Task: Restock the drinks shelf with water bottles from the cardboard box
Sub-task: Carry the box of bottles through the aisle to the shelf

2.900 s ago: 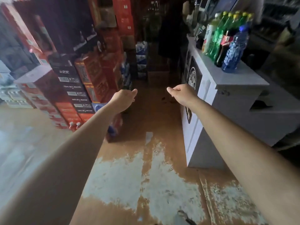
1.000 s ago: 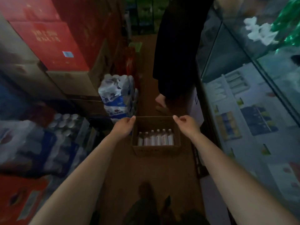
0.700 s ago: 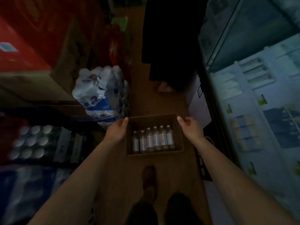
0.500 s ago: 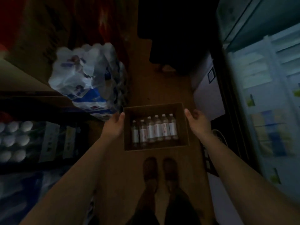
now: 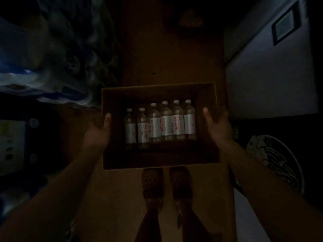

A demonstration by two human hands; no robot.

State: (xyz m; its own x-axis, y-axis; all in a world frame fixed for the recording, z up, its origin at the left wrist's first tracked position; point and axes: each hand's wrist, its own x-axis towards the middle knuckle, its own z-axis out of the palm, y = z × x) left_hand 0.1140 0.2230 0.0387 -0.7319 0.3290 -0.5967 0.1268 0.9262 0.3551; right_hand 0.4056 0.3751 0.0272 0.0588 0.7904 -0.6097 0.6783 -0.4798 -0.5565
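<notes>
Matt brown cardboard box [image 5: 158,164]. Clear glossy plastic water bottles [image 5: 160,125] with smooth paper-like white labels. Crinkled shiny plastic wrap [image 5: 57,55] at left; smooth brown floor [image 5: 171,55].

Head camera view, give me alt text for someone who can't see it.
Both hands, left hand and right hand, grip the sides of an open cardboard box holding six water bottles in a row, above the person's shoes in a dim aisle.

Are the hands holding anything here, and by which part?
Yes: the cardboard box of water bottles. The left hand grips its left wall and the right hand its right wall, thumbs hooked over the rims.
</notes>
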